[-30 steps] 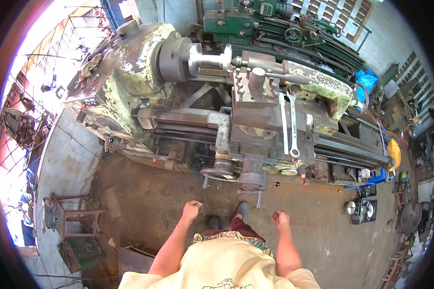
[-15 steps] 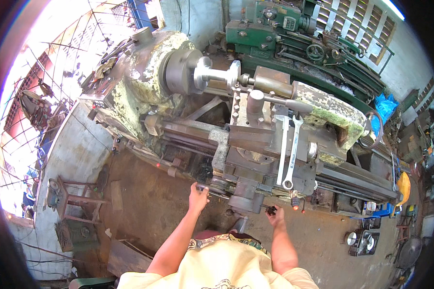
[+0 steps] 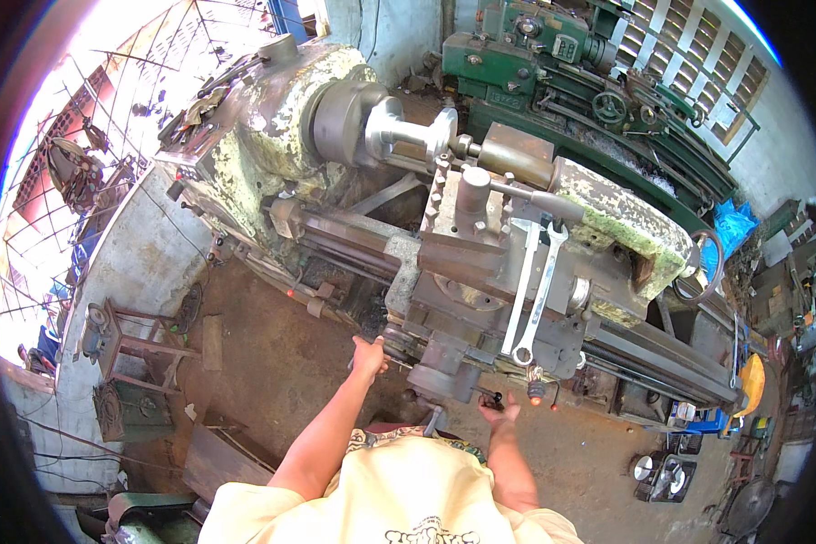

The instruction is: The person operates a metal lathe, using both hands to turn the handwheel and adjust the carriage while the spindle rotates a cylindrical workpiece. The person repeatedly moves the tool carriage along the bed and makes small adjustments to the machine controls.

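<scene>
A large worn lathe (image 3: 245, 172) stands before me. Between its chuck (image 3: 340, 122) and the tailstock (image 3: 626, 213) sits a shiny flanged metal workpiece (image 3: 412, 133). The carriage carries a square tool post (image 3: 470, 204). On its right part lie a caliper (image 3: 519, 295) and a combination wrench (image 3: 541, 299), side by side. Beside the carriage handwheel (image 3: 403, 344), my left hand (image 3: 369, 354) is closed around its handle, mostly covered by the fingers. My right hand (image 3: 500, 413) is closed at the dark-knobbed crank handle (image 3: 490, 400) on the carriage's near side; its fingertips are partly hidden.
A green lathe (image 3: 562, 82) stands behind. At left is a metal stand (image 3: 136, 340) against the wall. Red-tipped levers (image 3: 536, 399) stick out near my right hand. A black crate of parts (image 3: 671, 476) rests on the floor at right, and a blue plastic bag (image 3: 733, 227) lies beyond the tailstock.
The view has shifted a little. My left hand has turned with the handwheel handle, and the carriage, with the caliper and wrench, sits slightly nearer the chuck. My right hand stays at its crank handle.
</scene>
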`<state>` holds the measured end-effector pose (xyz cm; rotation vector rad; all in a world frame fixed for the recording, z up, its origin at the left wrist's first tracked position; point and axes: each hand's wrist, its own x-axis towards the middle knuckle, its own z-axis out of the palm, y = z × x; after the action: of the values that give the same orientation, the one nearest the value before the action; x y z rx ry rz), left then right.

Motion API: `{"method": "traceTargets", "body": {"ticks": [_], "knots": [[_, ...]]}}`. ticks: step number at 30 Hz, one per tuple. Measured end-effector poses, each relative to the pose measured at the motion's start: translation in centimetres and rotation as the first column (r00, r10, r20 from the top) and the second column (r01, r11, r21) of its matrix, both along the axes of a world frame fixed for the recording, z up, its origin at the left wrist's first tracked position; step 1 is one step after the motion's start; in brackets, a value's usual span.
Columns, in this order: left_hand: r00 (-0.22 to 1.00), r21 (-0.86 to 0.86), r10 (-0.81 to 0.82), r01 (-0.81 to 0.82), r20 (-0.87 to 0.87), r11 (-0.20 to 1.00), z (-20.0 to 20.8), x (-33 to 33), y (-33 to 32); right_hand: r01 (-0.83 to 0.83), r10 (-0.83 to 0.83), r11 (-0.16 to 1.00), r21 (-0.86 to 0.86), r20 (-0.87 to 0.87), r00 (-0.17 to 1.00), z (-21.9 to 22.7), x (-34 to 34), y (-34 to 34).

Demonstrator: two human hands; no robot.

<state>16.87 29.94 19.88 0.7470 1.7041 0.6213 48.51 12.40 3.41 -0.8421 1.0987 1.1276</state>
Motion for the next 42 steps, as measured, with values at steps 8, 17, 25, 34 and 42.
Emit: {"method": "traceTargets", "body": {"ticks": [8, 17, 25, 34, 42], "knots": [[0.997, -0.038, -0.014, 0.017, 0.07, 0.999, -0.1, -0.8, 0.2, 0.091, -0.091, 0.996, -0.002, -0.024, 0.996, -0.8, 0.1, -0.6], [0.994, -0.034, 0.018, -0.014, 0.11, 0.999, -0.7, -1.1, 0.6, 0.052, -0.052, 0.999, 0.007, -0.033, 0.998, -0.7, 0.3, -0.7], [1.0, -0.012, 0.018, -0.018, -0.008, 1.0, 0.3, 1.2, -0.7, -0.388, 0.459, 0.888, -0.246, 0.513, 0.726, -2.3, 4.0, -1.3], [0.996, 0.009, 0.046, -0.046, -0.074, 0.999, -3.3, 0.5, 1.2, 0.159, 0.077, 0.977, -0.139, 0.936, 0.342, 13.5, 6.1, -0.2], [0.997, -0.016, 0.025, -0.026, -0.068, 1.0, -4.2, -0.1, 1.6, -0.037, 0.118, 0.992, -0.117, 0.992, 0.042, 24.3, 1.2, 2.4]]}}
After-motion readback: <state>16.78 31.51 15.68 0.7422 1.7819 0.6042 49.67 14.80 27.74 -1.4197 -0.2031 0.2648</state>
